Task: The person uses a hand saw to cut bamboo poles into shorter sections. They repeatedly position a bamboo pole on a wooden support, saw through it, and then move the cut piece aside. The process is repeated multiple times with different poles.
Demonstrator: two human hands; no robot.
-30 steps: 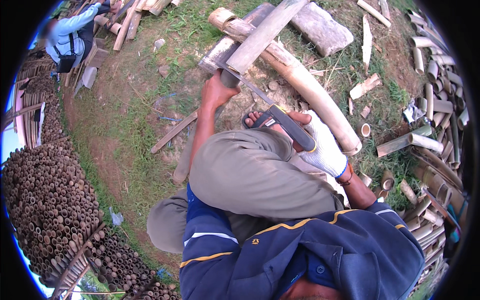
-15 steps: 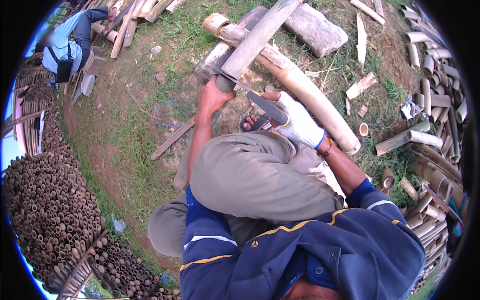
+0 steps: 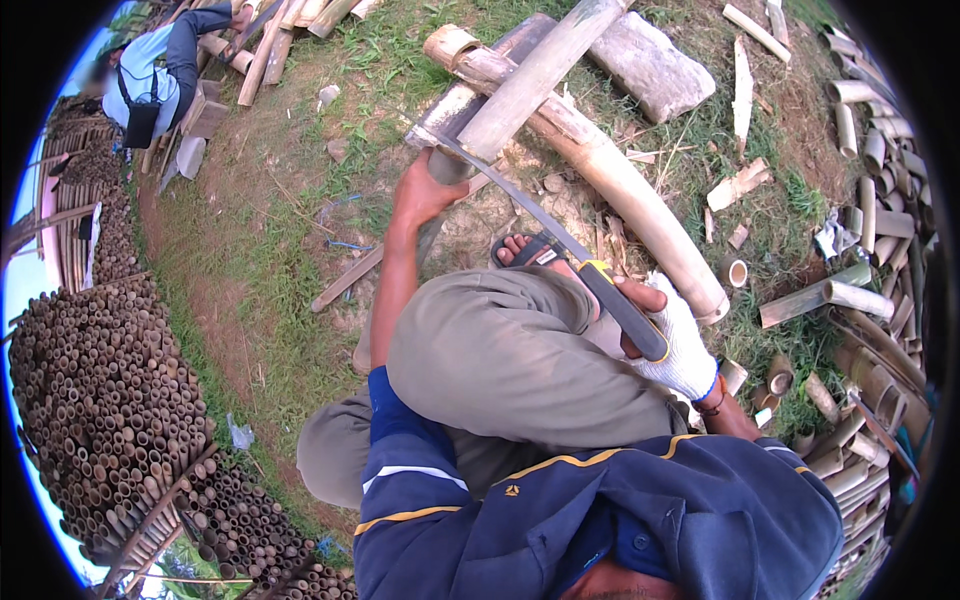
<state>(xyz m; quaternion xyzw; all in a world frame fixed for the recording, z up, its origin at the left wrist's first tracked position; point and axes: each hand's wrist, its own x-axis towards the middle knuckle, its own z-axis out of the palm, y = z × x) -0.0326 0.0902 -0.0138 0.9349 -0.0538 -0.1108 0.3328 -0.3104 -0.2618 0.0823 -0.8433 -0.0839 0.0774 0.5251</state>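
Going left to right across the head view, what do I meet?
Stacked bamboo poles, left hand, sandalled foot, gloved right hand, short bamboo ring, cut bamboo pile near the right edge.

Bright, even daylight falls over the grassy ground [image 3: 262,225], leaving only soft, weak shadows. Beyond the ground's left edge the pale sky [image 3: 28,265] is washed out, and the white glove [image 3: 685,357] looks very bright. The saw [image 3: 543,217] appears fairly sharp. Fisheye distortion curves and squeezes the stacked bamboo [image 3: 105,425] toward the rim, where blue fringing borders black corners.
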